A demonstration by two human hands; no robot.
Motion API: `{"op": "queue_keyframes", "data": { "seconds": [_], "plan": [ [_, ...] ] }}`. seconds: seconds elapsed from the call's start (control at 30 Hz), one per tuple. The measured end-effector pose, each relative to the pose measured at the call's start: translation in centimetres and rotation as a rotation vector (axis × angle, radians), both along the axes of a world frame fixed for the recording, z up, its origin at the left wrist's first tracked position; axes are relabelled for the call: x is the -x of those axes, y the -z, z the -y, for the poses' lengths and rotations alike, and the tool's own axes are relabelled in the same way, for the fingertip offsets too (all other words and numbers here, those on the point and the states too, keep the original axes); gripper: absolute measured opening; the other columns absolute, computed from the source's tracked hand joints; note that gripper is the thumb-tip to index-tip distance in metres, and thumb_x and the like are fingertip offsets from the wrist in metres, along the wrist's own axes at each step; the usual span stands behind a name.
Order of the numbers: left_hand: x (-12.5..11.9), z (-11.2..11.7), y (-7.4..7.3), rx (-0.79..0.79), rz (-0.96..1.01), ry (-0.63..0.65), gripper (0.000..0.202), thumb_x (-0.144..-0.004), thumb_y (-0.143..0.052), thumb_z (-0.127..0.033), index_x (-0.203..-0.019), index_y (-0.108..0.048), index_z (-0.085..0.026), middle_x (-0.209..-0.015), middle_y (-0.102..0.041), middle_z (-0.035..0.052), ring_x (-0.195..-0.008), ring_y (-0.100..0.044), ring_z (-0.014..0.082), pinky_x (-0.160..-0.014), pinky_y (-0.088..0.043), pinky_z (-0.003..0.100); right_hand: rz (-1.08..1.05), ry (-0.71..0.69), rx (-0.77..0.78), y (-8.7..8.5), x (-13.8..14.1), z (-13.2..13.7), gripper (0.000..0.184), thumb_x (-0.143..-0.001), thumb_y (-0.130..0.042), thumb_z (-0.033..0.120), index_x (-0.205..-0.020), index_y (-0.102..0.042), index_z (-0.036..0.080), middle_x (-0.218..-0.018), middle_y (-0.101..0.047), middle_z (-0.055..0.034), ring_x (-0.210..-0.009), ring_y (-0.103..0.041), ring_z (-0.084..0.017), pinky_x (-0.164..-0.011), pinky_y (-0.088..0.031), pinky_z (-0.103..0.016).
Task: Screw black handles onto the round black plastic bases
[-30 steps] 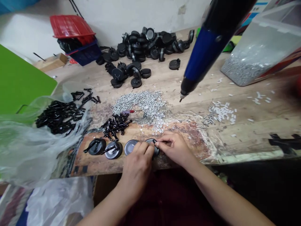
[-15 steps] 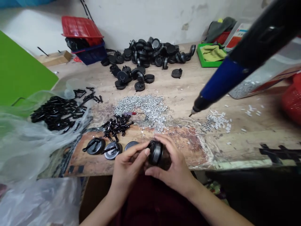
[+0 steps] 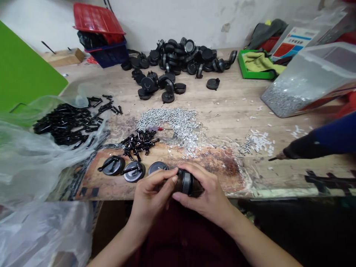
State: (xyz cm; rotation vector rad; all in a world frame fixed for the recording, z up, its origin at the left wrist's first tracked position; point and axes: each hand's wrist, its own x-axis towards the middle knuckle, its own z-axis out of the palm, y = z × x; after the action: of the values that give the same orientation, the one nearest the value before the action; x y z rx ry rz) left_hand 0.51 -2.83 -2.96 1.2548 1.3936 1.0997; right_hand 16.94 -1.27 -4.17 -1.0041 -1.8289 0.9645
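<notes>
A round black part with a ribbed rim (image 3: 187, 183) is held on edge between my hands at the table's front edge. My right hand (image 3: 201, 189) is closed round it, fingers over the top and thumb below. My left hand (image 3: 158, 187) pinches at its left side, where the fingertips hide any small piece. Left of my hands lie three round black parts: a plain disc (image 3: 158, 167), one with a black arm across it (image 3: 134, 171), and another with an arm (image 3: 111, 165). Behind them is a small heap of black arms (image 3: 139, 144).
Silver screws and nuts (image 3: 172, 124) are piled mid-table, a small screwdriver (image 3: 158, 128) among them. Black round parts (image 3: 178, 59) are heaped behind. A blue power screwdriver (image 3: 311, 142) hangs at right near white sleeves (image 3: 258, 141) and a clear bin (image 3: 311, 81). A plastic bag (image 3: 55, 163) lies left.
The power screwdriver has swung right and lower, away from the middle of the view. Both hands keep their hold on the round black part, with little movement.
</notes>
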Motion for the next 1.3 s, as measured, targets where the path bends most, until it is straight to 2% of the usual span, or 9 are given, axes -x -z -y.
{"op": "queue_keyframes", "data": {
  "seconds": [0.33, 0.43, 0.53, 0.63, 0.7, 0.77, 0.87, 1.07, 1.3],
  "plan": [
    [-0.2, -0.7, -0.6, 0.011, -0.011, -0.015, 0.021, -0.079, -0.066, -0.023, -0.099, -0.071, -0.02, -0.063, -0.065, -0.0019, -0.045, -0.058, 0.0089, -0.045, -0.05, 0.019, 0.013, 0.113, 0.118, -0.5, -0.1, 0.0, 0.076, -0.066, -0.076, 0.048, -0.131, -0.044, 0.026, -0.131, -0.046, -0.0106, -0.123, -0.046, -0.028, -0.103, -0.041, -0.043],
    [-0.7, -1.0, -0.1, -0.037, -0.057, -0.03, 0.02, -0.079, -0.065, -0.026, -0.098, -0.069, -0.019, -0.07, -0.068, 0.0002, -0.049, -0.062, 0.0112, -0.05, -0.054, 0.022, 0.013, 0.185, 0.178, -0.3, 0.1, -0.4, 0.051, -0.082, -0.061, 0.039, -0.129, -0.047, 0.025, -0.123, -0.047, -0.01, -0.116, -0.05, -0.024, -0.099, -0.044, -0.04],
    [-0.7, -1.6, 0.0, -0.045, -0.184, 0.089, 0.021, -0.083, -0.061, -0.03, -0.101, -0.067, -0.02, -0.081, -0.07, 0.0031, -0.062, -0.067, 0.0144, -0.056, -0.055, 0.024, 0.003, 0.201, 0.23, 0.5, 0.0, -1.1, 0.032, -0.089, -0.05, 0.027, -0.121, -0.053, 0.025, -0.116, -0.052, -0.0075, -0.11, -0.054, -0.02, -0.097, -0.045, -0.037],
    [0.3, -3.4, -0.7, -0.115, -0.468, 0.221, 0.021, -0.086, -0.056, -0.032, -0.1, -0.067, -0.021, -0.093, -0.07, 0.0048, -0.082, -0.067, 0.0181, -0.068, -0.053, 0.027, -0.075, 0.265, 0.276, 1.7, -0.7, -1.9, 0.032, -0.087, -0.051, 0.023, -0.119, -0.056, 0.026, -0.116, -0.056, -0.0059, -0.11, -0.055, -0.02, -0.098, -0.045, -0.038],
    [1.4, -5.4, -1.4, -0.177, -0.653, 0.188, 0.02, -0.087, -0.053, -0.033, -0.093, -0.067, -0.02, -0.092, -0.071, 0.0049, -0.086, -0.065, 0.0193, -0.076, -0.05, 0.03, -0.17, 0.296, 0.335, 2.4, -1.3, -2.5, 0.032, -0.085, -0.054, 0.023, -0.117, -0.058, 0.026, -0.117, -0.058, -0.0053, -0.108, -0.057, -0.019, -0.096, -0.047, -0.037],
    [2.2, -7.7, -2.1, -0.187, -0.826, 0.155, 0.02, -0.087, -0.051, -0.032, -0.09, -0.065, -0.019, -0.09, -0.071, 0.0053, -0.084, -0.065, 0.0201, -0.077, -0.048, 0.031, -0.275, 0.295, 0.408, 2.7, -1.7, -2.8, 0.031, -0.083, -0.056, 0.023, -0.113, -0.06, 0.025, -0.115, -0.061, -0.0054, -0.104, -0.06, -0.018, -0.091, -0.05, -0.036],
    [2.3, -11.1, -2.4, -0.202, -1.034, 0.282, 0.018, -0.087, -0.048, -0.026, -0.088, -0.064, -0.019, -0.087, -0.071, 0.0058, -0.078, -0.065, 0.0204, -0.072, -0.047, 0.03, -0.373, 0.279, 0.493, 2.6, -1.8, -3.1, 0.03, -0.078, -0.059, 0.021, -0.108, -0.061, 0.023, -0.105, -0.066, -0.0059, -0.094, -0.064, -0.018, -0.084, -0.053, -0.034],
    [0.4, -15.5, -1.3, -0.247, -1.136, 0.464, 0.014, -0.082, -0.051, -0.02, -0.083, -0.065, -0.02, -0.084, -0.071, 0.0048, -0.078, -0.064, 0.019, -0.071, -0.046, 0.028, -0.472, 0.247, 0.535, 2.3, -1.0, -3.2, 0.032, -0.073, -0.061, 0.019, -0.105, -0.062, 0.022, -0.1, -0.068, -0.0052, -0.09, -0.065, -0.016, -0.081, -0.054, -0.032],
    [-1.6, -16.4, 0.3, -0.214, -1.257, 0.45, 0.012, -0.079, -0.059, -0.025, -0.075, -0.065, -0.016, -0.081, -0.069, 0.011, -0.081, -0.064, 0.025, -0.074, -0.047, 0.034, -0.517, 0.223, 0.506, 2.4, -0.4, -3.6, 0.032, -0.073, -0.061, 0.017, -0.104, -0.063, 0.023, -0.097, -0.069, -0.0035, -0.089, -0.065, -0.015, -0.082, -0.054, -0.032]
  ]
}}
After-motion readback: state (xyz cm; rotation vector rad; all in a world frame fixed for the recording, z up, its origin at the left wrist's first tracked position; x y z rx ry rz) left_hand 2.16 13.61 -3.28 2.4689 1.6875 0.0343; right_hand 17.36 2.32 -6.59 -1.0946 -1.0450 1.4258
